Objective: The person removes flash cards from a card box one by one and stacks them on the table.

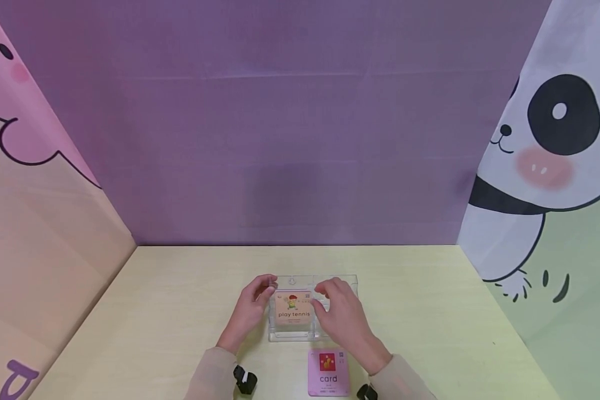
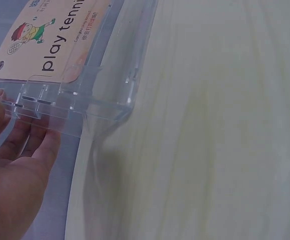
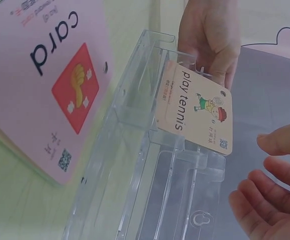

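A clear plastic holder (image 1: 291,336) with compartments side by side lies on the table. In its left compartment sits a peach "play tennis" card (image 1: 293,307), showing a cartoon tennis player. My left hand (image 1: 250,308) grips the holder's far left edge, and the left wrist view shows its thumb and fingers (image 2: 47,150) on either side of the clear plastic. Over the right part of the holder is my right hand (image 1: 347,316). In the right wrist view its loosely bent fingers (image 3: 265,192) hold nothing and stand apart from the card.
A stack of cards with a pink "card" card (image 1: 328,383) on top lies in front of the holder, by the right forearm. The pale wooden table (image 1: 180,289) ends at a purple backdrop (image 1: 290,139), with cartoon-printed side panels (image 1: 545,233).
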`<state>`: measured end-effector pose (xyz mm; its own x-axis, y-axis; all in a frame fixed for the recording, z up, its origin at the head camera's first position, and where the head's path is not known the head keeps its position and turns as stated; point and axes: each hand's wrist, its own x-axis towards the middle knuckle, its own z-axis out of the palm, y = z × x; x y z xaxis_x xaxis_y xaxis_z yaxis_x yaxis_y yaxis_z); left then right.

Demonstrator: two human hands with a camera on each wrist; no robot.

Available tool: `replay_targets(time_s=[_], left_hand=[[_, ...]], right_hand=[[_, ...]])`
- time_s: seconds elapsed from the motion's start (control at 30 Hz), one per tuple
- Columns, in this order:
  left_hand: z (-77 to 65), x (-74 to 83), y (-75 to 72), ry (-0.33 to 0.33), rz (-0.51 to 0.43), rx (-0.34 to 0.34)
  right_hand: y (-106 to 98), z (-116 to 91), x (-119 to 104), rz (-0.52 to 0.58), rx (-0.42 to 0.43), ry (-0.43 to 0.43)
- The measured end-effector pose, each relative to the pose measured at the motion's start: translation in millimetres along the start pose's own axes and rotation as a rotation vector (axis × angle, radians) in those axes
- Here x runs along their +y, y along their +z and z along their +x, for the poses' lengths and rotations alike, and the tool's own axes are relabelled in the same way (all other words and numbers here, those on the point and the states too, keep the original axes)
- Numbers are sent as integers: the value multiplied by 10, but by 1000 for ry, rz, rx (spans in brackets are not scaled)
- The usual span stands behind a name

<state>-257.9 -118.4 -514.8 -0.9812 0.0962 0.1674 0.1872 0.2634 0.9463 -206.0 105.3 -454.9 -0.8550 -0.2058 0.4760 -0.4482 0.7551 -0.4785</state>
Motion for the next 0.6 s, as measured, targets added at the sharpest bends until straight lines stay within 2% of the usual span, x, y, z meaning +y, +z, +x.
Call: replay_targets(time_s=[0.6], left_hand=[[7, 1, -1, 4, -11, -7]], right_hand=[[93, 77, -17, 24, 2, 0]])
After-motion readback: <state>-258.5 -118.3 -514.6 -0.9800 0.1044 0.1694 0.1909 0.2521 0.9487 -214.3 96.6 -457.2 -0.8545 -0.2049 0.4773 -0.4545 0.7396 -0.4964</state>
